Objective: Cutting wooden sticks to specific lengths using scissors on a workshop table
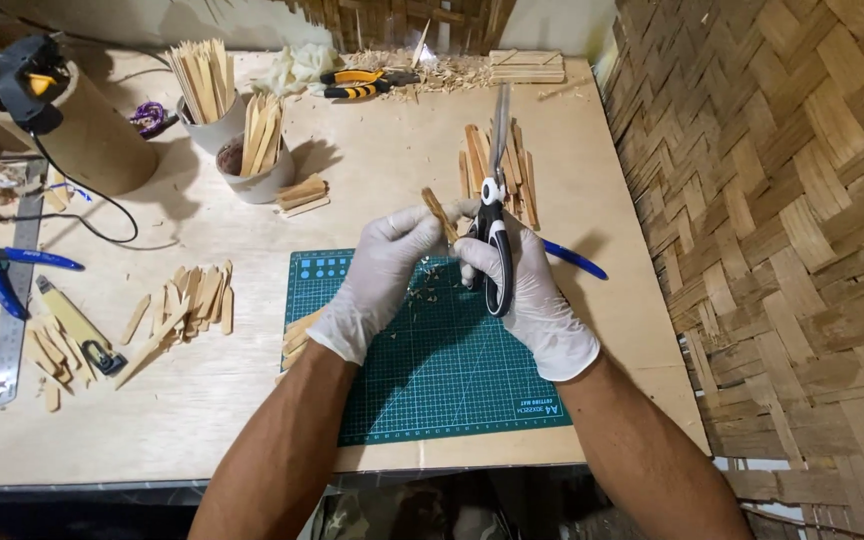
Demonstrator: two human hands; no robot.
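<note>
Gloved hands meet over a green cutting mat (432,370) at a plywood workbench (372,160): the left hand (384,272) pinches a short wooden stick (440,214) between its fingertips, while the right hand (524,285) is wrapped around the black-and-white handles of a pair of scissors (495,215), blades pointing away toward the far side of the table. Both hands are closed on what they hold and nearly touch. Small shavings (430,285) lie on the mat beneath them, and the work in hand appears to be trimming the stick's end; the next cut would seem to call for the stick to be seated squarely between the blades, fingertips kept back. Just beyond the hands, a row of trimmed sticks (497,170) lies on the table. To the left lie a loose pile of cut sticks (187,300), two cups of sticks (242,130), a metal ruler (14,290), blue pliers (2,275) and a glue gun (17,75). A woven bamboo panel (782,250) stands at right.
</note>
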